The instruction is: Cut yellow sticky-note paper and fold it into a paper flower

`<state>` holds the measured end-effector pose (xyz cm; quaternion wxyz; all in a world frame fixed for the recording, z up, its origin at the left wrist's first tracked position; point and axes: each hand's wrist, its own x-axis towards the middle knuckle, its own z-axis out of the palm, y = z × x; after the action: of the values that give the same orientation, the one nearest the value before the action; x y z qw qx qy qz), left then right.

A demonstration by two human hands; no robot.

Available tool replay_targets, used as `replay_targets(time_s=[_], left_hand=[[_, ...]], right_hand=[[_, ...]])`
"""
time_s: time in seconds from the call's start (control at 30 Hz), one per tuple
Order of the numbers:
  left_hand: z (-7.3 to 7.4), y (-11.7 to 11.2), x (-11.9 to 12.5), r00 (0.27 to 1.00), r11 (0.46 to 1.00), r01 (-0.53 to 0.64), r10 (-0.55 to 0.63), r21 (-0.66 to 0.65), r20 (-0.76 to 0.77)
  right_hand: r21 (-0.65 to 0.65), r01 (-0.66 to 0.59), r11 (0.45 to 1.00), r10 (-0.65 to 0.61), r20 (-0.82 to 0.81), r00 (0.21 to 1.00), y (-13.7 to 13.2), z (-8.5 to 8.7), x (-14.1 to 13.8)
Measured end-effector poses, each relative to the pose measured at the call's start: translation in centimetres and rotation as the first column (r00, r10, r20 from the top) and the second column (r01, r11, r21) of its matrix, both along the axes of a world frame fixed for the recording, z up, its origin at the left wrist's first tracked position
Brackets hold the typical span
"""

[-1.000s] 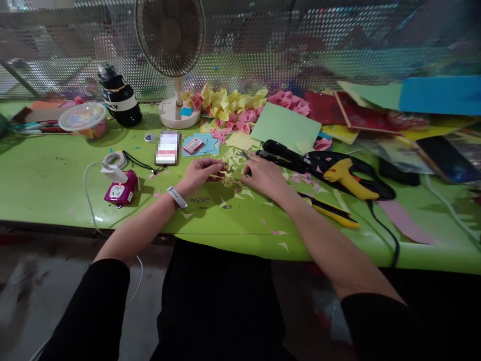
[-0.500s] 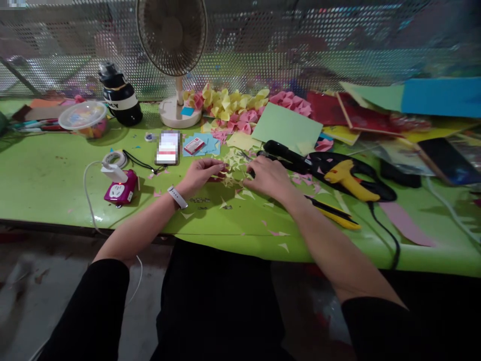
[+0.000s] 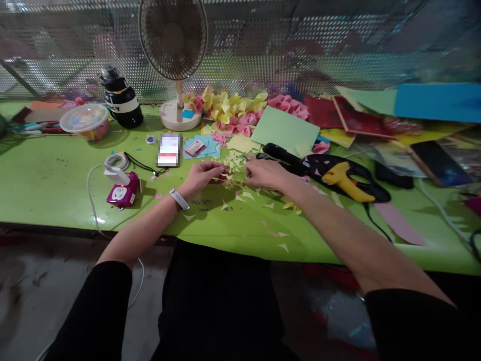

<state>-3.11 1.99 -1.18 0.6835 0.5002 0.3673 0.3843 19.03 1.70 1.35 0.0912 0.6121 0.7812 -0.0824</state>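
My left hand [image 3: 206, 176] is above the table, a pale band around its wrist, with thumb and fingers pinched together. Anything between those fingertips is too small to make out. Across a heap of pale yellow-green paper scraps [image 3: 235, 163], my right hand [image 3: 265, 174] is closed with its knuckles up. Its fingers hide whatever it may hold. Just beyond the right hand lies a black-handled tool [image 3: 283, 155], partly covered. Light blue paper squares [image 3: 213, 145] with a small red-and-white packet [image 3: 195, 148] lie beyond the left hand.
Folded yellow paper flowers [image 3: 235, 106] and a green sheet [image 3: 285, 129] lie at the back, near a fan [image 3: 173, 40]. A yellow glue gun [image 3: 345, 180] rests right. A phone [image 3: 169, 149], purple power socket [image 3: 123, 190], black bottle [image 3: 122, 103] and lidded tub [image 3: 84, 121] stand left.
My right hand has turned knuckles-up and its fingers have closed more. My right forearm has swung outward and now covers the yellow-and-black tool on the table. The left hand stays pinched.
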Motion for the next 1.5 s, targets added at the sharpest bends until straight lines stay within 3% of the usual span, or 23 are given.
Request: replay_targets(time_s=[0.37, 0.7, 0.83, 0.97, 1.13, 1.37, 1.43, 1.5], left_hand=[[-0.1, -0.1, 0.1, 1.0, 1.0, -0.003, 0.003, -0.004, -0.002], [-0.3, 0.2, -0.1, 1.0, 1.0, 0.004, -0.004, 0.01, 0.012], [0.2, 0.1, -0.2, 1.0, 1.0, -0.008, 0.008, 0.012, 0.009], [0.4, -0.1, -0.1, 1.0, 1.0, -0.022, 0.023, -0.006, 0.01], [0.4, -0.3, 0.1, 0.999, 0.999, -0.03, 0.03, -0.013, 0.01], [0.6, -0.3, -0.1, 1.0, 1.0, -0.015, 0.014, -0.007, -0.023], [0.6, -0.3, -0.1, 0.999, 1.0, -0.017, 0.017, -0.009, -0.027], [0.5, -0.2, 0.0, 0.999, 1.0, -0.021, 0.02, -0.013, -0.026]], right_hand=[[-0.096, -0.105, 0.99, 0.118, 0.143, 0.983, 1.2, 1.2, -0.9], [-0.077, -0.028, 0.997, 0.03, 0.021, 0.999, 0.8, 0.9, 0.0], [-0.05, -0.099, 0.994, 0.094, -0.098, 0.991, 0.3, 1.1, -0.4], [-0.142, -0.127, 0.982, 0.108, -0.14, 0.984, -0.4, 0.4, -1.5], [-0.057, -0.091, 0.994, 0.077, -0.216, 0.973, -1.4, -0.6, -1.3], [0.052, 0.1, 0.994, -0.053, -0.573, 0.818, -2.2, -1.3, 2.5], [0.021, 0.157, 0.987, -0.101, -0.681, 0.726, -2.3, -1.6, 3.0], [-0.035, 0.177, 0.983, -0.132, -0.811, 0.569, -2.4, -1.9, 2.9]])
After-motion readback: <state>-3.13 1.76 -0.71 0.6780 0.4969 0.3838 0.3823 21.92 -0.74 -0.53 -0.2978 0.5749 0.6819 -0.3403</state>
